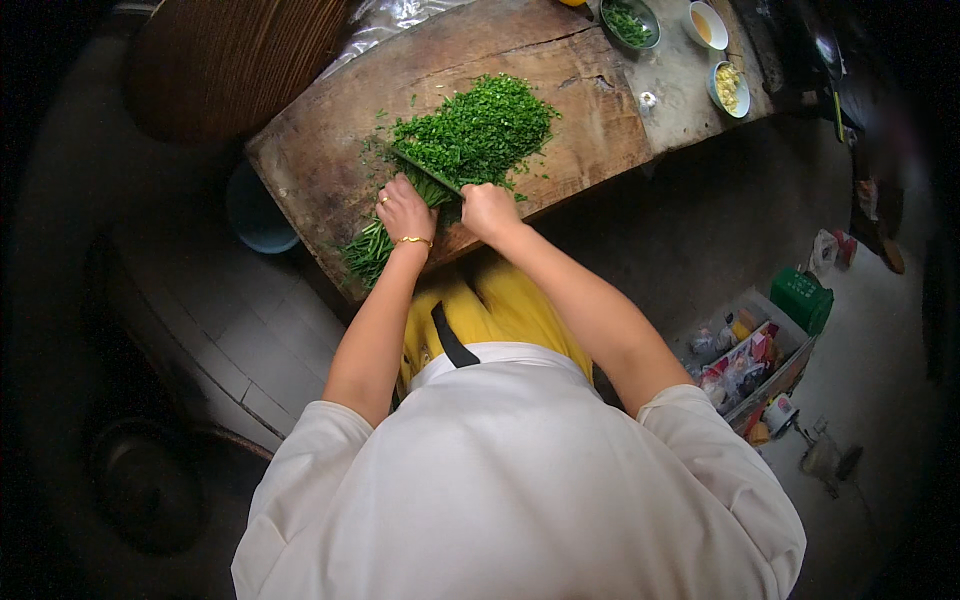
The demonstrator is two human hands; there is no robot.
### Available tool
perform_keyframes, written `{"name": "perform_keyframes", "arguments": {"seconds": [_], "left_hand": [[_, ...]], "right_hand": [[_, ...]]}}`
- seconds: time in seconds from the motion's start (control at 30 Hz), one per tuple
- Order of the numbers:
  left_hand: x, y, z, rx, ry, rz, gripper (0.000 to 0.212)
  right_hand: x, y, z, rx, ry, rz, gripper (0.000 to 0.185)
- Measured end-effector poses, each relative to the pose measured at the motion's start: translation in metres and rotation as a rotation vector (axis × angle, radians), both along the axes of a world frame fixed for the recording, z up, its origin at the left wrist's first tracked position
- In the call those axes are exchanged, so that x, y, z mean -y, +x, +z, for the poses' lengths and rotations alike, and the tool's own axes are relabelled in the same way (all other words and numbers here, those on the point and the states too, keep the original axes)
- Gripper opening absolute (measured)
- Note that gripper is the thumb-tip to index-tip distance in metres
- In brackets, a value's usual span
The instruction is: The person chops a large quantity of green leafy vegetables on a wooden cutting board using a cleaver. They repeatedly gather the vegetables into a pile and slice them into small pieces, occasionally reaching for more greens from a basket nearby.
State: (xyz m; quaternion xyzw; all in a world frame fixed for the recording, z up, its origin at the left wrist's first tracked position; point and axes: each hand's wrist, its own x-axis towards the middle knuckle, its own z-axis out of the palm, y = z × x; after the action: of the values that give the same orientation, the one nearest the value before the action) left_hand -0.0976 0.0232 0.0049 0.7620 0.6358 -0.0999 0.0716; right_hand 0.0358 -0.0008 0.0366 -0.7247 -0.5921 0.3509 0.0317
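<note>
On a large worn wooden chopping board [315,142] lies a heap of finely chopped green leaves [487,124], perhaps chives. My right hand [489,211] grips a kitchen knife [427,171], its handle hidden in my fist. The blade stands between the heap and a bundle of uncut long green stalks [367,251]. My left hand [407,210], with a ring and a bracelet, presses on that bundle close beside the blade. Its stalk ends stick out behind my left wrist near the board's front left edge.
Right of the board stand a metal bowl of greens [630,24], a white bowl with yellowish liquid [706,27] and a bowl of chopped pale yellow food [729,90]. A garlic bulb [647,100] lies nearby. A bin of packages [750,360] sits on the floor.
</note>
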Motion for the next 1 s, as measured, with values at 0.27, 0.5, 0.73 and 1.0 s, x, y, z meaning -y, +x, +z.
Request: {"name": "perform_keyframes", "arguments": {"seconds": [0.27,0.5,0.73,1.0], "left_hand": [[0.0,-0.003,-0.022,-0.073,0.056,0.005,0.071],[0.0,0.0,-0.016,-0.049,0.074,-0.006,0.034],[-0.002,0.003,-0.018,-0.011,0.077,0.041,0.016],[0.002,0.0,-0.017,0.024,0.051,0.035,0.024]], "right_hand": [[0.027,0.007,0.066,-0.012,0.074,0.025,0.01],[0.023,0.012,0.066,0.014,-0.013,0.047,0.011],[-0.011,0.008,0.048,-0.012,-0.167,0.114,0.014],[-0.025,-0.016,0.009,0.025,-0.076,0.092,0.015]]}}
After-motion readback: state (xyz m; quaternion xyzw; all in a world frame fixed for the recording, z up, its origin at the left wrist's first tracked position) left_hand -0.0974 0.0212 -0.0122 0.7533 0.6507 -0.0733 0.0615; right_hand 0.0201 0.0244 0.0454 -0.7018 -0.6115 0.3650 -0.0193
